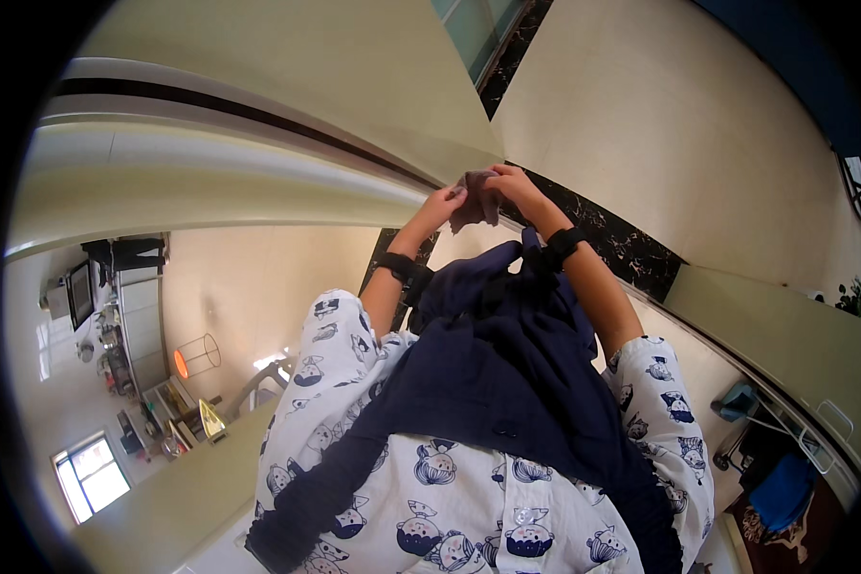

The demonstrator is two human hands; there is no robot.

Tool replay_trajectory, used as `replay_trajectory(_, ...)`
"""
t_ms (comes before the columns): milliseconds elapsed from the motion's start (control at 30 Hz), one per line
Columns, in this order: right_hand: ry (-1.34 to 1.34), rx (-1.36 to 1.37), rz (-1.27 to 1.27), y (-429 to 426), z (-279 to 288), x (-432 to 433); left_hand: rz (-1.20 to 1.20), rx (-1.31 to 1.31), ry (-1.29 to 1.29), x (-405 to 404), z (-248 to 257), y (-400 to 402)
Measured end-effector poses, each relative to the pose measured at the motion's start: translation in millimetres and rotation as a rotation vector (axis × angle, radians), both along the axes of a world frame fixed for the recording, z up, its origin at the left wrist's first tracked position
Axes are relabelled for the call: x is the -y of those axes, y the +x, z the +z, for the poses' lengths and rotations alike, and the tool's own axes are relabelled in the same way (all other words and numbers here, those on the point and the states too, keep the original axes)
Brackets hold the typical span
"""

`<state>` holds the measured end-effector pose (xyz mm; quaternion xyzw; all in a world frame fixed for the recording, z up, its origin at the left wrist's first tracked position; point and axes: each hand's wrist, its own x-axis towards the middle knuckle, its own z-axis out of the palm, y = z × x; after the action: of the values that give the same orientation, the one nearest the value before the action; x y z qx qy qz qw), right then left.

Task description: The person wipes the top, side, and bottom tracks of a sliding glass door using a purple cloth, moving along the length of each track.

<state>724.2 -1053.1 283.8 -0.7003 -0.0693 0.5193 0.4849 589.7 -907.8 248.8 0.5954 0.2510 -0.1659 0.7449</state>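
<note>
Stretched out in front of me, my left hand (pixel 441 206) and my right hand (pixel 516 188) both grip a small brownish-grey cloth (pixel 476 199). The cloth hangs crumpled between them, its lower edge loose. A pale green wall or panel edge (pixel 430 147) lies just beyond the cloth. Below my hands spreads the dark navy apron (pixel 488 373) that I wear over a white printed shirt (pixel 466 488). Black bands circle both wrists.
A black marbled floor strip (pixel 603 215) runs beneath my arms across beige flooring (pixel 660 100). At left, a pale green door panel (pixel 186 194) stands close by, with a wire-framed round object (pixel 197 355) on the floor beyond. A blue cloth (pixel 782 495) lies at lower right near a metal handle (pixel 814 448).
</note>
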Motion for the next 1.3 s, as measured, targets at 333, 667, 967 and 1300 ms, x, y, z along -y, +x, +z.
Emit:
replay_trajectory(333,-0.444,0.723,0.243,-4.6,-22.5,28.6,-0.351,-0.197,0.922,10.4,39.4,13.9)
replay_trajectory(667,-0.071,0.841,-0.109,39.3,55.3,-39.1,0.525,0.370,0.831,-3.5,112.2,59.6)
replay_trajectory(967,0.525,1.217,-0.010,88.5,152.4,-117.1,0.282,0.500,1.712,-47.1,190.2,107.1)
replay_trajectory(1300,0.299,1.448,0.431,96.1,107.7,-123.5,-0.169,0.316,1.960,-65.1,157.1,111.8)
